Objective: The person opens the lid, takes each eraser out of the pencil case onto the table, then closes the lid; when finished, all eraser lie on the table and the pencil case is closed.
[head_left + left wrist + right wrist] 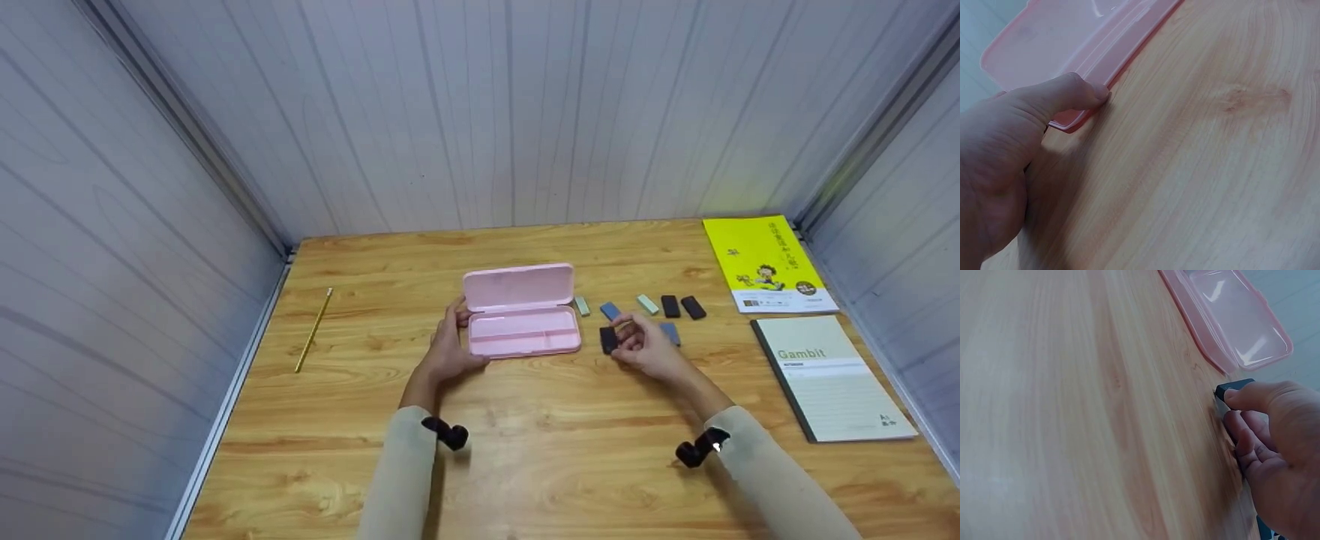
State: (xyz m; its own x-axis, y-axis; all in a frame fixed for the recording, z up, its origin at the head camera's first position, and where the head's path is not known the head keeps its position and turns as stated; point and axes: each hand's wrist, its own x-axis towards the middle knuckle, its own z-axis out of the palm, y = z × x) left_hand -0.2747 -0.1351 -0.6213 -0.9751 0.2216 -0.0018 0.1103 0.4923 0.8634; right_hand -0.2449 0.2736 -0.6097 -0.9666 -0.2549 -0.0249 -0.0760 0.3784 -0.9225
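Note:
An open pink pencil case point(504, 324) lies on the wooden table, its lid tilted up at the back. My left hand point(448, 352) grips its left end, the thumb point(1086, 97) along the front edge and the other fingers mostly hidden behind the case. To the right of the case, my right hand point(651, 351) pinches a black eraser point(607, 340) between thumb and fingers. In the right wrist view that eraser point(1235, 386) appears just past the near corner of the case. The case's compartments show nothing inside in the head view.
Beyond my right hand lie two black erasers point(670, 306), two pale green erasers point(647, 304) and two blue erasers point(610, 310). A yellow book point(772, 262) and a Gambit notebook point(832, 382) lie at the right. A pencil point(313, 330) lies far left. Panel walls point(480, 112) surround the table.

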